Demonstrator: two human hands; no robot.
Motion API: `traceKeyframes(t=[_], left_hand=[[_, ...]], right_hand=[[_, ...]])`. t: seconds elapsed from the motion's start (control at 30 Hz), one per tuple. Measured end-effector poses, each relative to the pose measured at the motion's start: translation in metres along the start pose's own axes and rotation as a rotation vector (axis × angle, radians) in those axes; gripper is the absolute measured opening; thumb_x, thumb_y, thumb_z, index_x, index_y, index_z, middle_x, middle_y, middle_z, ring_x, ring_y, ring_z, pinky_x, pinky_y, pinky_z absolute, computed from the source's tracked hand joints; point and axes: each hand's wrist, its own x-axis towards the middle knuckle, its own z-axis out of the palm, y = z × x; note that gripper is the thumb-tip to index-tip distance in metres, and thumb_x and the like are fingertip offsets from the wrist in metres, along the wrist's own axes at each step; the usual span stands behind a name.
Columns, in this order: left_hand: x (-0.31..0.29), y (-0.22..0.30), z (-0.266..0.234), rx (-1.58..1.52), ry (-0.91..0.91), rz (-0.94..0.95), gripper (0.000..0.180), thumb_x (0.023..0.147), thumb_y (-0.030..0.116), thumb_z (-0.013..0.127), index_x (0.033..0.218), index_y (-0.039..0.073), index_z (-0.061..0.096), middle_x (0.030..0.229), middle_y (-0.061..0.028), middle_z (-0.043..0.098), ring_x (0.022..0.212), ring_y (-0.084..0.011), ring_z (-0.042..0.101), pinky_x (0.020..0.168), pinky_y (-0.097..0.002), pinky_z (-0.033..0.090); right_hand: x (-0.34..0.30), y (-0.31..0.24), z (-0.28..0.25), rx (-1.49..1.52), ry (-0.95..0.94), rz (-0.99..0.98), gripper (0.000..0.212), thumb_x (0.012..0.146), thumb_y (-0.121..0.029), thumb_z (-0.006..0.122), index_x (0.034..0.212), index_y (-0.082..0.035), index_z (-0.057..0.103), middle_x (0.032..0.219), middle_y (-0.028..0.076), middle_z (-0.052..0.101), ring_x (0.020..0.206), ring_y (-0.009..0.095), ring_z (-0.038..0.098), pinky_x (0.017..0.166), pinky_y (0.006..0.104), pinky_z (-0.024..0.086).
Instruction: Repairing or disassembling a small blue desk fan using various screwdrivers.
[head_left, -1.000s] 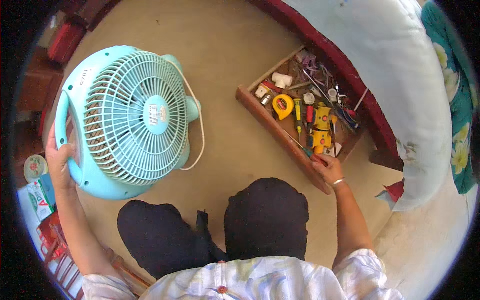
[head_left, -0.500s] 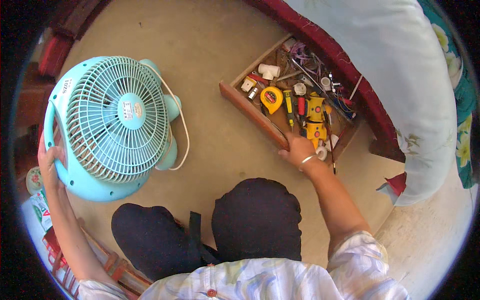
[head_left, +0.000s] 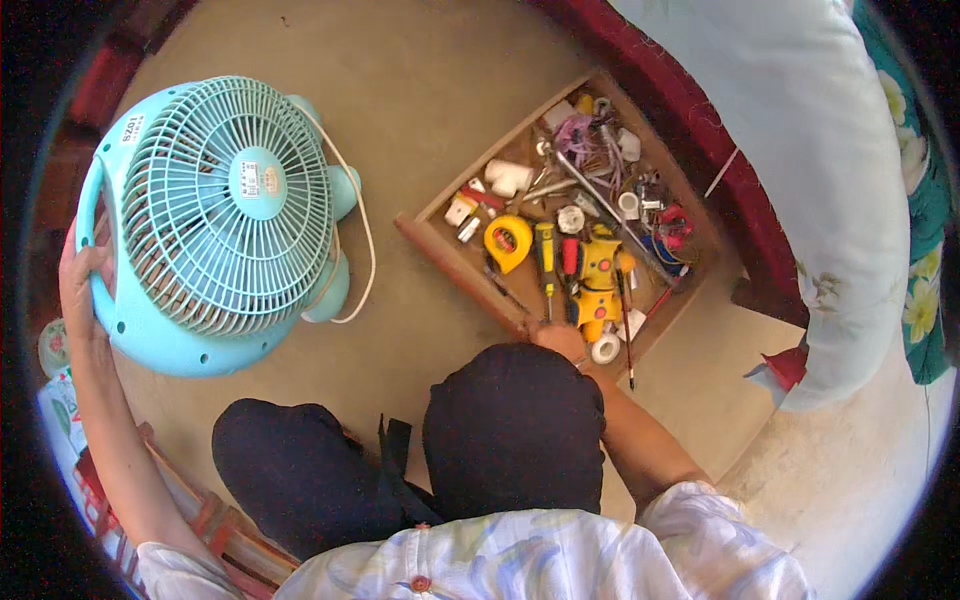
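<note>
My left hand (head_left: 86, 275) is closed round the handle on the rim of a light-blue electric fan (head_left: 190, 345), whose round grille faces up. Its white cord (head_left: 371, 235) hangs along the base. At the right, my right hand (head_left: 560, 340) grips the near corner of a wooden drawer (head_left: 455, 268), partly hidden behind my knee. Inside the drawer lie a yellow tape measure (head_left: 508, 243), a yellow-and-black screwdriver (head_left: 546, 262), a red-handled tool (head_left: 570, 256), a yellow-orange tool (head_left: 600, 275), a white pipe fitting (head_left: 509, 177) and a white tape roll (head_left: 605, 348).
A bed with a pale sheet (head_left: 790, 150) and dark red side cloth (head_left: 690, 130) stands beyond the drawer. My dark-trousered knees (head_left: 510, 430) are in front of me. Wooden slatted furniture (head_left: 230, 545) is at the lower left. Brown floor (head_left: 420, 100) lies between fan and drawer.
My right hand has drawn the drawer out toward me and to the left, showing more of its contents. The fan sits slightly higher and farther left in view, still in my left hand.
</note>
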Motion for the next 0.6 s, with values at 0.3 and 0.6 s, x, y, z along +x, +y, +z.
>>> traceKeyframes(t=[0.3, 0.6], left_hand=[[0.011, 0.000, 0.008, -0.048, -0.026, 0.004, 0.069, 0.068, 0.008, 0.050, 0.132, -0.005, 0.027, 0.134, -0.0237, 0.033, 0.122, -0.0308, 0.038, 0.105, -0.0373, 0.028], [0.015, 0.001, -0.008, -0.015, -0.077, -0.057, 0.069, 0.070, 0.009, 0.049, 0.134, -0.005, 0.026, 0.135, -0.0220, 0.033, 0.114, -0.0251, 0.047, 0.093, -0.0299, 0.041]], right_hand=[[-0.003, 0.046, 0.014, 0.191, 0.090, -0.145, 0.029, 0.079, -0.025, 0.051, 0.099, -0.005, 0.052, 0.074, 0.020, 0.059, 0.071, 0.036, 0.060, 0.059, 0.0444, 0.047], [-0.005, 0.107, -0.045, 0.494, 0.762, 0.092, 0.021, 0.073, -0.013, 0.060, 0.092, -0.003, 0.057, 0.081, 0.019, 0.060, 0.078, 0.036, 0.058, 0.067, 0.0436, 0.047]])
